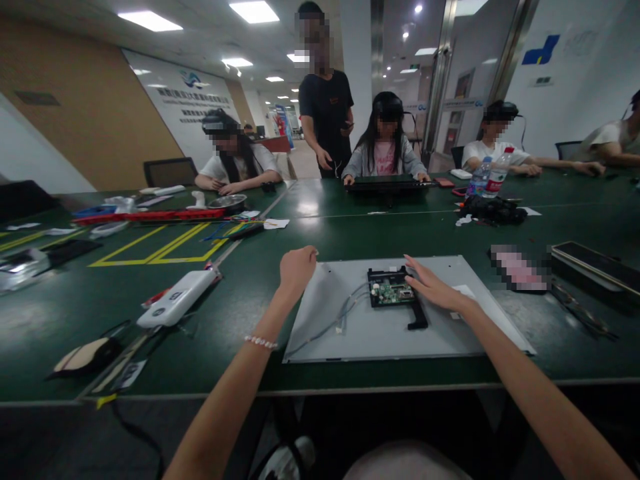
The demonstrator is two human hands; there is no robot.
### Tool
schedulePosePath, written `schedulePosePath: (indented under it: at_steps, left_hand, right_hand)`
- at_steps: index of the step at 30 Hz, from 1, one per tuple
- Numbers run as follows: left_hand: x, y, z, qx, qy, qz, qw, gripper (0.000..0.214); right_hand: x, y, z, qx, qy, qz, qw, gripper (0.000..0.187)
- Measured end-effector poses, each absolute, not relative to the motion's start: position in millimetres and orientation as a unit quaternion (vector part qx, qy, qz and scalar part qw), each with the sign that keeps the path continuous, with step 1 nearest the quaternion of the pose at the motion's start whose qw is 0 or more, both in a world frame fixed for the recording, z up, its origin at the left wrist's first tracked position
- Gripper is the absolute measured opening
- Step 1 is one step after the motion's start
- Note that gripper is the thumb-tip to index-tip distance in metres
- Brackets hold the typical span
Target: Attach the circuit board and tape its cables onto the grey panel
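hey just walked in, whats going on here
A person has a flat light-grey metal panel on the dark green table. It carries a green circuit board in a black plastic frame. The open right hand is at the frame's right side; the curled left hand is by the panel's far left corner, its grip unclear. Thin grey cables run leftward from the board.
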State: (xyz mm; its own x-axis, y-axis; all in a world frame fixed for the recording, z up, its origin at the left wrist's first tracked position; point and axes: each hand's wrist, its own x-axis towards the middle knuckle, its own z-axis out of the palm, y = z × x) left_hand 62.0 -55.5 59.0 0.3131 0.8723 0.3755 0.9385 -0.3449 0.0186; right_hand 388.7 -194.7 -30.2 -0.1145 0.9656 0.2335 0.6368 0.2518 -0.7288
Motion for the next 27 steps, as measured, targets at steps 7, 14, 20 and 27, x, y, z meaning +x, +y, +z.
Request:
schedulePosePath:
  at_steps: [7, 14, 20, 27]
  left_hand:
    - [92, -150, 58, -0.852, -0.493, -0.126, 0.122, 0.033]
    - [110, -200, 29, -0.863, -0.484, -0.106, 0.093, 0.031]
    - [115, -212, 14, -0.859, -0.492, -0.129, 0.059, 0.030]
    - [115, -212, 22, -0.844, -0.504, -0.174, 0.055, 0.036]
  right_hand:
    - [386, -197, -27, -0.575, -0.707, 0.223, 0.345, 0.072]
    - [387, -197, -25, -0.571, -0.716, 0.218, 0.338, 0.071]
    - [387, -197, -24, -0.567, -0.722, 0.213, 0.334, 0.071]
    - [386, -199, -21, -0.574, -0.721, 0.217, 0.322, 0.071]
